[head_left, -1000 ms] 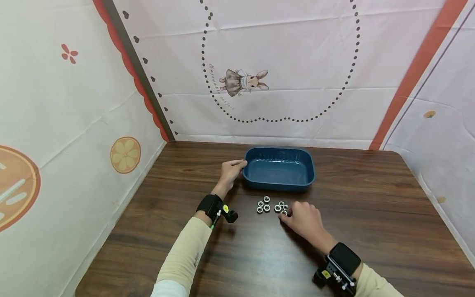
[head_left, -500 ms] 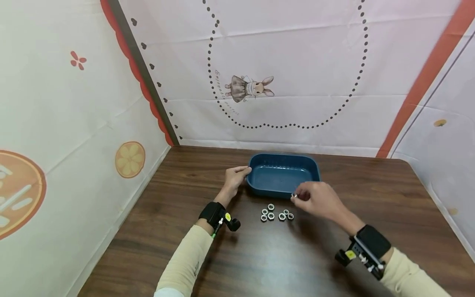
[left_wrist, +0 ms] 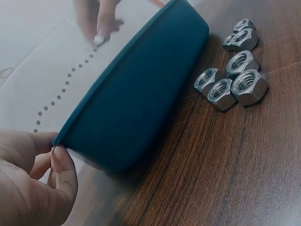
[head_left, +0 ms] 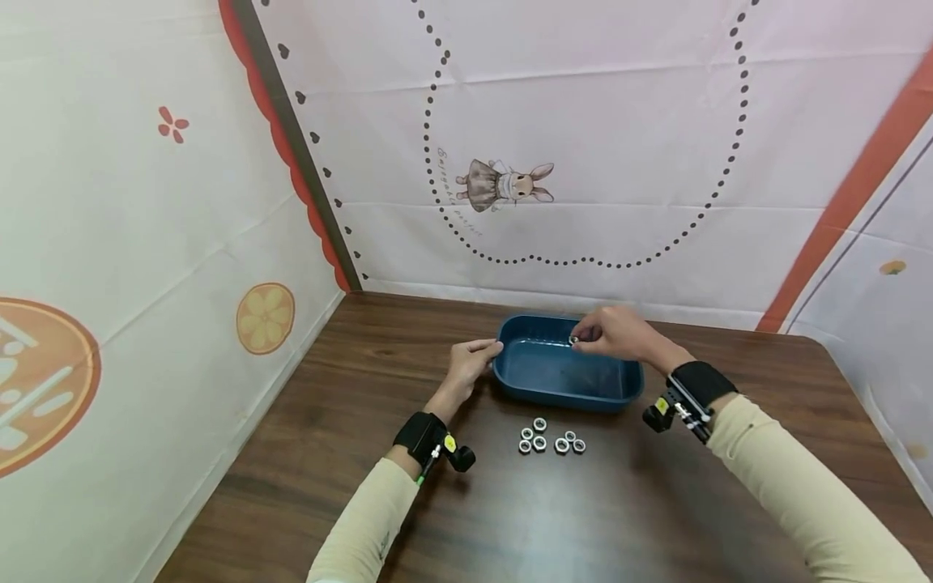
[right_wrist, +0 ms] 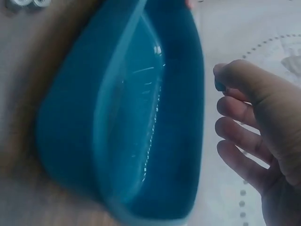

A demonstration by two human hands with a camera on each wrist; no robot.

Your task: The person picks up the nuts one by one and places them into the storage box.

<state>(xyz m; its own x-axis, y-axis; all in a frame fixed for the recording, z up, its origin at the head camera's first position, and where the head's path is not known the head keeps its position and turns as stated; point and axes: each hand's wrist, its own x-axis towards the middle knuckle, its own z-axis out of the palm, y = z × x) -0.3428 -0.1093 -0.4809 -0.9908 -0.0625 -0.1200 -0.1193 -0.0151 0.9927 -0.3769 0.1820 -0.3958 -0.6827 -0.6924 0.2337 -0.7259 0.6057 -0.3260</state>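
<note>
A dark blue plastic tub [head_left: 561, 398] stands on the table. My left hand [head_left: 470, 364] pinches its left rim between thumb and fingers, as the left wrist view also shows. Above the inside of the tub, toward the back, my right hand [head_left: 619, 334] pinches a small metal hex nut [head_left: 573, 340] between thumb and fingertips. The right wrist view mostly hides that nut behind the thumb. In front of the tub lie two small groups of steel hex nuts, a left group [left_wrist: 250, 95] of several and a right group [left_wrist: 248, 43] of three.
The brown wood-grain table [head_left: 466, 518] carries the tub and the nuts. Printed white cloth walls [head_left: 641, 138] rise behind the table and along its left and right sides. Each wrist wears a black strap with a small camera [head_left: 461, 458].
My right hand has picked up a nut from the right group and carried it up and back over the tub. The left hand keeps its hold on the rim. The head view has shifted slightly.
</note>
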